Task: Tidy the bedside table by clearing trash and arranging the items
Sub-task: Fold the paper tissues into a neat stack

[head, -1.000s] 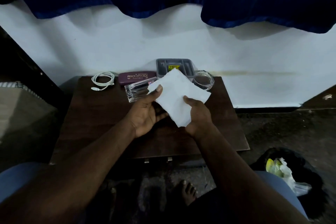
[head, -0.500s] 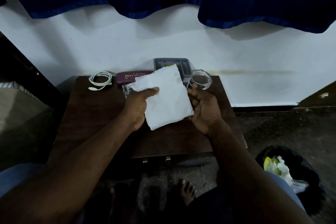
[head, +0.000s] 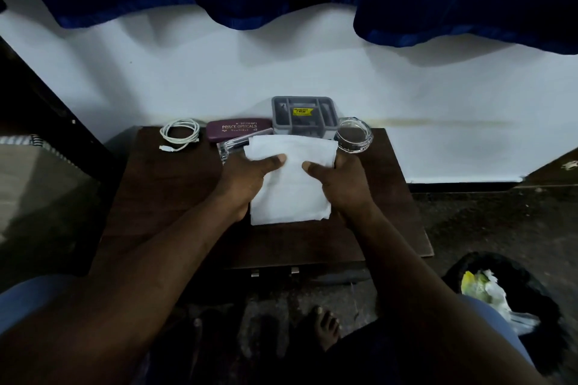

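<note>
Folded white napkin [head: 291, 187] sits mid-tabletop [head: 175, 197]; cannot tell whether it lies on the wood or hovers just above. Left grip [head: 247, 180] and right grip [head: 342, 187] each pinch a side, thumb on top, fingers hidden beneath. Far edge looks arranged: coiled white cable [head: 179, 134] at 11 o'clock, maroon spectacle case [head: 239, 129] beside it, grey organiser tray [head: 305, 116] at 12, glass dish [head: 355, 136] at 1. Clear plastic box [head: 233, 147] lies partly under the napkin's 10 o'clock corner. Black trash bag [head: 500, 284] on the floor [head: 469, 222] at 4 o'clock holds scraps. Clearing appears mostly done; the napkin and clear box likely remain to be placed.
</note>
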